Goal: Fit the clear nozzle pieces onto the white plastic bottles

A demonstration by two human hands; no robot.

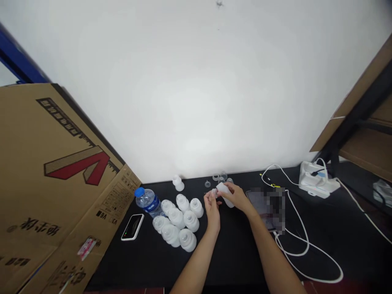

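Note:
A white plastic bottle (226, 191), tilted with its neck to the left, is gripped by my right hand (237, 197). My left hand (212, 206) is closed, pinching a small translucent cap-like piece (214, 191) at the bottle's end; whether the two parts are joined is too small to tell. Just behind my hands lie several small clear round pieces, among them a ring (216, 177) and a disc with a raised centre (207, 184). Left of my left hand, several white bottles (176, 217) stand upright in a close group. Another white bottle (178, 183) stands apart near the wall.
On the black table (232, 257), a water bottle with a blue cap (148, 201) and a white-edged phone-like device (132, 227) stand left. A big cardboard box (58, 183) borders that side. To the right are a tablet (260, 208), a white cable (321, 250) and a power strip (318, 181).

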